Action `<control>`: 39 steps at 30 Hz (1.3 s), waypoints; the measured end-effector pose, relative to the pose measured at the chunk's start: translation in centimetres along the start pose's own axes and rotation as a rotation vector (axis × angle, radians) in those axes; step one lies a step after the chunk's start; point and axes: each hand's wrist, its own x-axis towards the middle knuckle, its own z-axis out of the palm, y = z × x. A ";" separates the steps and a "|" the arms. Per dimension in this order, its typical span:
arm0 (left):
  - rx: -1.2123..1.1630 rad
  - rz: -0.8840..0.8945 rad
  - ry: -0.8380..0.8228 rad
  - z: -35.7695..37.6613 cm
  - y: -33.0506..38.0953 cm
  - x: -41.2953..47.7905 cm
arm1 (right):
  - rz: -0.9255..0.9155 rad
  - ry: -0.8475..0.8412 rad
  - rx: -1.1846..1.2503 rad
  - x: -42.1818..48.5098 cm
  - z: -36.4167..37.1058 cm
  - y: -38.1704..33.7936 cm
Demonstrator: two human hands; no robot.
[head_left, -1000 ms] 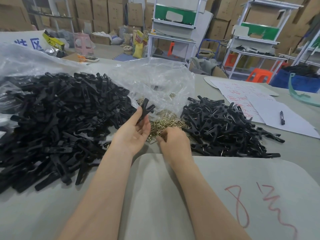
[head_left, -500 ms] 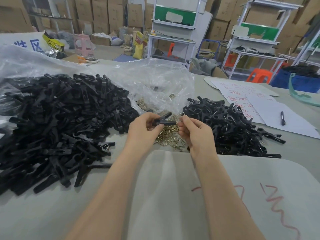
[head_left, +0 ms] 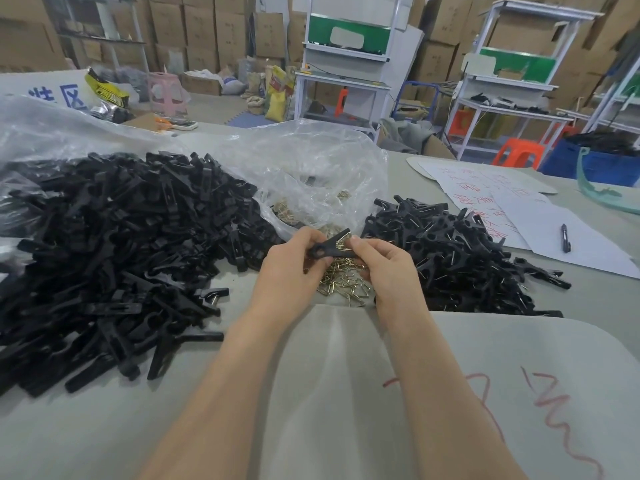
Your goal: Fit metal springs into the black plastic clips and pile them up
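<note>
1. The left grip [head_left: 291, 266] pinches one black clip [head_left: 329, 250] near its ringed end, fingers curled on it. The right grip [head_left: 384, 268] pinches a brass spring [head_left: 344, 235] at the clip's open mouth. Both hang at centre frame, just above the loose springs [head_left: 346, 285].
2. Room: the grey sheet [head_left: 346, 375] spreads wide under the forearms, its curved far edge touching the springs. The right heap [head_left: 460, 251] lies just beside the right grip. The left heap [head_left: 114, 244] is near the left grip, and a strip of bench [head_left: 242, 301] shows between them.
3. A second ago the right grip was down in the springs and the left held the clip up alone; now they meet on it.
4. Count: one clip in hand, one spring on it, two heaps and one spring pile beyond counting, one clear bag [head_left: 311, 168] behind, one pen [head_left: 565, 238] at right.
</note>
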 end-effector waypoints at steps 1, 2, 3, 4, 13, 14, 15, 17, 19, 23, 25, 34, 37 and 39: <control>-0.005 -0.002 -0.002 0.0 0.1 0.0 | -0.004 -0.001 -0.015 0.0 0.1 0.0; -0.011 -0.005 -0.006 0.0 0.1 0.0 | -0.006 -0.005 -0.031 0.0 0.1 0.0; -0.021 -0.009 -0.015 -0.1 0.3 0.0 | -0.001 -0.013 -0.042 0.0 0.1 0.1; -0.029 -0.008 -0.027 -0.2 0.4 0.0 | 0.012 -0.028 -0.041 0.1 -0.1 0.0; -0.270 0.051 -0.114 -1.4 2.3 -0.1 | 0.283 -0.478 0.499 0.4 -2.4 -1.5; -0.270 0.067 -0.100 -1.4 2.4 -0.1 | 0.272 -0.493 0.518 0.3 -2.3 -1.4; -0.267 0.076 -0.090 -1.5 2.5 -0.1 | 0.265 -0.504 0.529 0.3 -2.2 -1.4; -0.268 0.068 -0.089 -1.7 2.6 -0.2 | 0.265 -0.518 0.510 0.2 -2.2 -1.4; -0.268 0.070 -0.104 -1.9 2.7 -0.2 | 0.312 -0.563 0.476 0.1 -2.2 -1.3; -0.251 0.095 -0.168 -2.0 3.2 -0.3 | 0.386 -0.670 0.412 -0.3 -2.1 -1.0; -0.228 0.108 -0.177 -2.0 3.2 -0.3 | 0.375 -0.654 0.380 -0.3 -1.9 -0.8; -0.250 0.115 -0.229 -2.0 2.9 -0.2 | 0.365 -0.564 0.473 -0.3 -1.3 0.1; -0.257 0.104 -0.239 -1.8 2.4 -0.2 | 0.359 -0.527 0.439 -0.3 -1.2 0.2; -0.271 0.053 -0.221 -1.8 2.0 0.0 | 0.358 -0.532 0.371 -0.2 -1.1 0.2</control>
